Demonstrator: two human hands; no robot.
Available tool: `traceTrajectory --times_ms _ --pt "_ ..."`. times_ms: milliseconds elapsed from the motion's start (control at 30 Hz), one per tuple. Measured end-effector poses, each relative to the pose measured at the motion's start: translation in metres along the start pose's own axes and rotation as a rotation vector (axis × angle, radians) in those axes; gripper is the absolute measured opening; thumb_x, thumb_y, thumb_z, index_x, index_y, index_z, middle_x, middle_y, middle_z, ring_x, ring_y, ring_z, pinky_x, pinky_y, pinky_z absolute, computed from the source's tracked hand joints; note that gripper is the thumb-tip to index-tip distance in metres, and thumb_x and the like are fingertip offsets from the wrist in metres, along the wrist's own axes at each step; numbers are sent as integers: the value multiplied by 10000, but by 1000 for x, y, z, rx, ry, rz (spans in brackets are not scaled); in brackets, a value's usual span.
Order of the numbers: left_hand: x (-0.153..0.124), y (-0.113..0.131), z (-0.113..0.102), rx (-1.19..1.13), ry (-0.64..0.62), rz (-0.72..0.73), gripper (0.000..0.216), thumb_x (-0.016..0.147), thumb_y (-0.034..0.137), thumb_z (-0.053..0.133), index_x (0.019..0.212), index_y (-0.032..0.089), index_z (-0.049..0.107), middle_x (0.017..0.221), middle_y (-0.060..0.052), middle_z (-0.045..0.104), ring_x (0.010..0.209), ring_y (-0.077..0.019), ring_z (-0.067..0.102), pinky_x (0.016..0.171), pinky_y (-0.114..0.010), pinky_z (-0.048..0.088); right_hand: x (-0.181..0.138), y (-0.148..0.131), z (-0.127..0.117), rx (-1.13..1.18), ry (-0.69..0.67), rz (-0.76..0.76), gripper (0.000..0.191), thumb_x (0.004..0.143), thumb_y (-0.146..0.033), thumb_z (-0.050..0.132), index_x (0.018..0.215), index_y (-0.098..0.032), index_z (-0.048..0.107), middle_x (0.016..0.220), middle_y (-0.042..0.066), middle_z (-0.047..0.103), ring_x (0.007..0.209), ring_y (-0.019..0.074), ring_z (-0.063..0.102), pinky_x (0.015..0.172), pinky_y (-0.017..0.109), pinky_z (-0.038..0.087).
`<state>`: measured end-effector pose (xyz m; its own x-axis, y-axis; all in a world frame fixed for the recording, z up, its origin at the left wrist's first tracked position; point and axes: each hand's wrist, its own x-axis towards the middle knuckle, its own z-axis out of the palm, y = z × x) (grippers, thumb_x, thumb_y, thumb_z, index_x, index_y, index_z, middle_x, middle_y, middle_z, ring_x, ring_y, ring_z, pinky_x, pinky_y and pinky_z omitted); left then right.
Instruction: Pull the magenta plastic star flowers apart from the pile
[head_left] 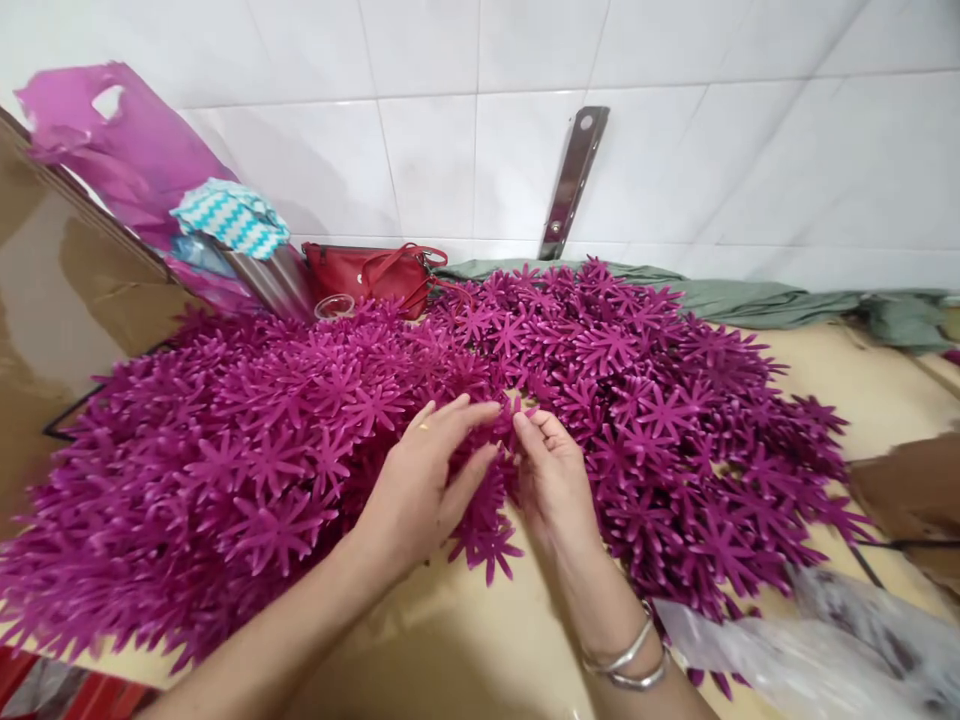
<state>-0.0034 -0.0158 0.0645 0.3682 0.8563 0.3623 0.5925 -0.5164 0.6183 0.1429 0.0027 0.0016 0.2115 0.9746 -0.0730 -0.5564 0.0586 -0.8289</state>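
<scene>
I am watching both hands meeting at the middle of the frame, at the near edge of a wide heap of purple plastic flowers point(300, 440) that is spreading from 9 o'clock across to 3 o'clock over the tan table point(450, 640). The left hand point(427, 490) is lying on the heap with its fingers stretched toward 1 o'clock and its thumb lower, with petals between them; I cannot tell whether it is pinching a piece. The right hand point(551, 480) is curling its fingertips point(531, 422) in toward the left hand's. Whatever they are closing on is hidden among the petals, so I cannot tell its grip either. Silver bangles point(626, 665) are circling the right wrist at 5 o'clock. A clear plastic bag point(810, 650), blurred and cut off by the frame, is lying at 4 o'clock. Behind the heap, at 11 o'clock, a red bag point(375, 275) is half hidden by flowers, with a pink plastic bag point(120, 140) and a teal zigzag cloth point(229, 215) farther toward 10 o'clock. A metal bracket point(574, 180) is leaning on the tiled wall at 12 o'clock, and a green cloth point(750, 300) is trailing off at 2 o'clock.
</scene>
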Motion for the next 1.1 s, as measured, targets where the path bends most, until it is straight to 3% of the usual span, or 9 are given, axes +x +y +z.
traceTrajectory --times_ms 100,267,367,500,700,767,933,1000,1100 --pt "0 -15 18 -341 233 -233 416 989 296 616 1396 238 554 1386 -102 680 1255 -220 666 1109 -396 506 0 -4 -1 -141 -17 -68 196 854 -406 796 944 -251 715 891 -20 718 804 160 631 821 303 513" --pt "2 -34 45 -874 220 -507 189 893 358 737 955 187 688 859 -8 717 797 -136 679 802 -248 545 -2 -12 0 -490 -23 -292 132 920 -344 699 941 -232 767 1010 36 748 970 200 676 959 358 520" --pt "2 -41 53 -1010 292 -533 240 827 393 813 860 191 688 792 25 675 734 -105 631 766 -220 519 -3 -15 1 -614 43 -431 178 953 -328 639 985 -216 774 1081 67 749 1052 216 678 1013 377 508" --pt "3 -50 61 -1143 377 -599 320 741 417 883 888 199 702 771 40 677 701 -88 618 737 -205 522 -6 -16 2 -668 134 -363 202 971 -362 619 984 -207 747 946 40 758 867 194 675 868 339 537" --pt "4 -64 64 -1223 497 -693 386 672 416 907 891 211 664 769 61 658 705 -92 650 758 -230 556 0 -15 -6 -609 208 -377 165 953 -360 665 928 -215 740 931 21 747 871 179 661 855 306 509" --pt "5 -66 62 -1236 514 -699 398 676 407 902 926 216 658 790 60 665 711 -96 660 766 -238 557 3 -18 -10 -567 112 -330 134 906 -360 728 897 -229 751 886 7 741 814 169 654 803 298 514" --pt "7 -68 61 -1290 475 -667 465 675 415 916 1007 212 661 805 53 704 714 -104 676 794 -258 556 2 -26 -6 -737 -455 -199 132 802 -353 843 877 -248 813 927 40 780 884 222 702 866 373 549" --pt "7 -69 62 -1284 472 -656 473 633 411 942 964 207 671 761 63 698 683 -95 662 767 -241 548 0 -25 -3 -776 -426 -266 102 822 -329 822 894 -258 810 941 37 781 922 227 703 893 380 549" --pt "5 -69 63 -1235 458 -645 426 625 405 949 901 200 698 686 75 670 621 -78 618 686 -205 512 -2 -19 0 -780 -238 -317 79 888 -323 746 901 -252 778 874 21 744 815 195 677 791 337 556"
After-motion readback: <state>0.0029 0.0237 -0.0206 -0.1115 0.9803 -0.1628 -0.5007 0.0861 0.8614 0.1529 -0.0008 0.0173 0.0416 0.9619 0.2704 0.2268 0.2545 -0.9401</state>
